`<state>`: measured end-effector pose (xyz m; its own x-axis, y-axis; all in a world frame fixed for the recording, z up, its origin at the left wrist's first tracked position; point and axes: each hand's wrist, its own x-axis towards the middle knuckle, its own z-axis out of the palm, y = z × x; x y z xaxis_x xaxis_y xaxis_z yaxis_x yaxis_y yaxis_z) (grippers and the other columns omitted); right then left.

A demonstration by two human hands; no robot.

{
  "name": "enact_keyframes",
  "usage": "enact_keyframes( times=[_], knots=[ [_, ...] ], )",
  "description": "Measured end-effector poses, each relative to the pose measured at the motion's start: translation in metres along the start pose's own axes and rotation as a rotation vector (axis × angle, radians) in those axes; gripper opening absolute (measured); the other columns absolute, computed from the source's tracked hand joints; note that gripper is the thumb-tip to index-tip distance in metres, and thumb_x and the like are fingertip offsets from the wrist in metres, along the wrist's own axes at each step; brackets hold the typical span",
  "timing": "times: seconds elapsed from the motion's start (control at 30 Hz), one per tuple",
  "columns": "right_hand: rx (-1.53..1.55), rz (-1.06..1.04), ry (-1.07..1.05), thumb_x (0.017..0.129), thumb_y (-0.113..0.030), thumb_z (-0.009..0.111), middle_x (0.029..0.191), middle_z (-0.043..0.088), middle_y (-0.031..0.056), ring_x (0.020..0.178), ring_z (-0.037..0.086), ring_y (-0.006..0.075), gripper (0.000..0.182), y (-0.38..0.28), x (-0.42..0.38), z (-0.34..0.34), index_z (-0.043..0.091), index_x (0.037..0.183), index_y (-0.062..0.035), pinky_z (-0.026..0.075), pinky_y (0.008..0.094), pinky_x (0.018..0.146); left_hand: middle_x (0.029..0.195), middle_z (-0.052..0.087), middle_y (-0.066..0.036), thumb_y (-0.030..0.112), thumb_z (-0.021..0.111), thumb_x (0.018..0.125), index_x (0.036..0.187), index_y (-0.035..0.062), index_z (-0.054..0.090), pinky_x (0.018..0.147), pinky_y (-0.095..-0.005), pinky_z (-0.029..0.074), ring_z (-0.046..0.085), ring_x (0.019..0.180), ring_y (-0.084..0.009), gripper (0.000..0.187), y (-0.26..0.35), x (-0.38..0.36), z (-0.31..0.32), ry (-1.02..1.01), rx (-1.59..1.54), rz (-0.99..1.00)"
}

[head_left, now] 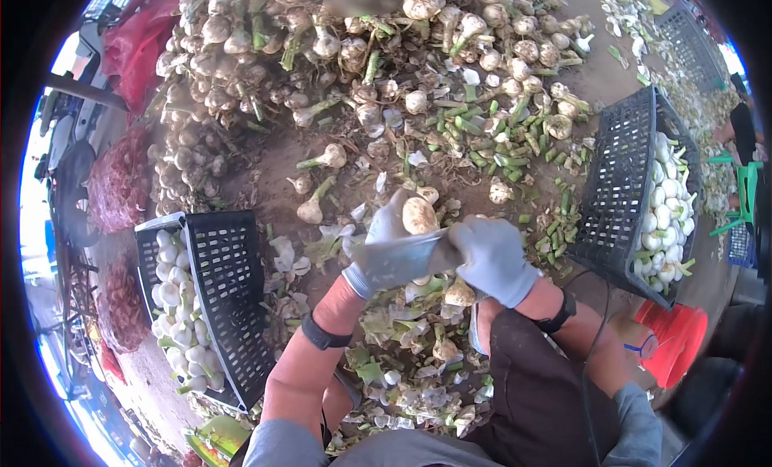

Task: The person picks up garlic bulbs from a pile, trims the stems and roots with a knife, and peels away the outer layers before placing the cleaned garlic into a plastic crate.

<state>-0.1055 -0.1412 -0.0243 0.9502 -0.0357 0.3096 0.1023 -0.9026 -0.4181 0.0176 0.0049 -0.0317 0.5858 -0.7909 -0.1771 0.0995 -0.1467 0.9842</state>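
Note:
My left hand, in a grey work glove, is closed around a garlic bulb with dirt-stained skin. Right beside it, my gloved right hand has its fingers curled shut against the left hand's fingers. Whatever the right hand grips is hidden. Below the right hand another garlic bulb shows near my knee. Dry peelings and leaf scraps cover the ground under both hands.
A big heap of untrimmed garlic lies ahead. Black crates of white bulbs stand at left and right. Cut green stems litter the ground. A red bucket sits at right, near a green stool and another person.

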Motion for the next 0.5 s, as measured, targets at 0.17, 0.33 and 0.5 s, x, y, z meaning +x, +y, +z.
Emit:
enact_keyframes(
  times=[0.17,0.33,0.5],
  knots=[
    [-0.013,0.063,0.043,0.067,-0.015,0.068,0.075,0.061,0.0059,0.068,0.064,0.0252,0.017,-0.005,-0.001,0.006,0.057,0.080,-0.0125,0.049,0.0381,0.058,0.079,0.063,-0.008,0.021,0.084,0.063,0.100,0.0004,0.051,0.067,-0.0315,0.051,0.061,0.073,-0.0147,0.053,-0.013,-0.003,0.008,0.083,-0.033,-0.053],
    [-0.033,0.719,-0.415,0.082,-0.022,0.064,0.085,0.068,0.0177,0.083,0.066,0.0358,0.022,0.080,-0.003,0.021,0.062,0.096,-0.0062,0.052,0.0442,0.072,0.087,0.060,-0.010,0.010,0.080,0.059,0.106,0.0020,0.051,0.072,-0.0351,0.050,0.060,0.079,-0.0203,0.056,0.012,-0.020,0.026,0.059,0.256,0.116],
    [0.394,0.653,-0.104,0.073,-0.018,0.075,0.075,0.065,0.0188,0.067,0.067,0.0319,0.029,0.048,-0.021,0.020,0.062,0.093,-0.0022,0.051,0.0403,0.062,0.109,0.049,-0.015,0.005,0.078,0.054,0.115,0.0047,0.048,0.089,-0.0418,0.044,0.051,0.103,-0.0310,0.067,0.021,-0.013,0.009,0.255,0.528,0.281]
  ],
)
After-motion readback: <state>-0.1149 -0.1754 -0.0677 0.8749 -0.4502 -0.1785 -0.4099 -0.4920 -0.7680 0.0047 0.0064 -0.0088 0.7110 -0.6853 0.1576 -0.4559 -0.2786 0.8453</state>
